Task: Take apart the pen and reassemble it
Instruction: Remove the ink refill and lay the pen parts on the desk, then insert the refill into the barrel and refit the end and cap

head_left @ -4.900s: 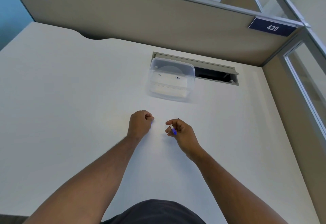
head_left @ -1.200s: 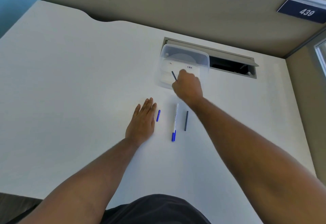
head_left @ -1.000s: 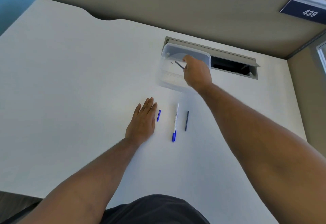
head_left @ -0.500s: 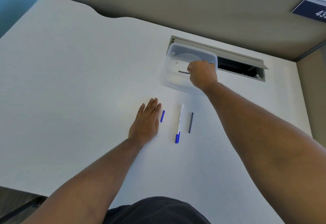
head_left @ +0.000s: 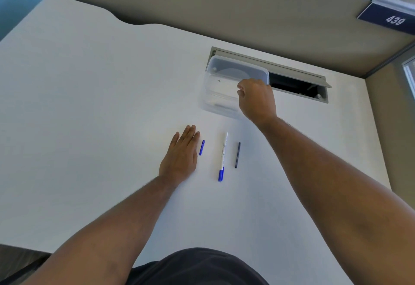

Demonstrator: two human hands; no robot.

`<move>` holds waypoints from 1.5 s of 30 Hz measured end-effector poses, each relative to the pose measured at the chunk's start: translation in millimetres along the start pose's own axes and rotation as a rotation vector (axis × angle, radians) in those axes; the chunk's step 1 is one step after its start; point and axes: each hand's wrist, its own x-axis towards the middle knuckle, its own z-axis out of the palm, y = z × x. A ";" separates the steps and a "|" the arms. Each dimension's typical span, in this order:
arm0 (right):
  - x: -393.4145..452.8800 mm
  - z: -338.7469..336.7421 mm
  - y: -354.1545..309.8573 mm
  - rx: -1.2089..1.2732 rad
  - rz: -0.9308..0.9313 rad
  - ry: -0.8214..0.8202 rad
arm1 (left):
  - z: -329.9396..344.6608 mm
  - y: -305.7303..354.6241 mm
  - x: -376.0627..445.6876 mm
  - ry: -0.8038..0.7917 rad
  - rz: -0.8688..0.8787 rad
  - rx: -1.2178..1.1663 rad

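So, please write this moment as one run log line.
right hand: in clear container | left hand: flat on desk | pen parts: three, apart

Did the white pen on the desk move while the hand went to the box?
No. The white pen lies in the same spot as before, between the small blue cap and the dark thin stick, same gaps.

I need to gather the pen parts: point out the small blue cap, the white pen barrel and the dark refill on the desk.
small blue cap (head_left: pixel 202 147), head view, mid-length.
white pen barrel (head_left: pixel 224 150), head view, printed white middle.
dark refill (head_left: pixel 237 155), head view, middle of the thin rod.
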 end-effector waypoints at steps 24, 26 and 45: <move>-156.1 43.1 -12.5 0.212 0.706 -0.373 | -1.6 3.3 6.4 -0.008 -0.050 -0.076; -154.7 43.5 -12.5 0.215 0.719 -0.377 | -5.3 12.0 11.6 0.027 -0.105 -0.151; -155.2 30.7 -4.6 0.305 0.712 -0.355 | -24.4 94.1 26.3 0.035 -0.106 -0.262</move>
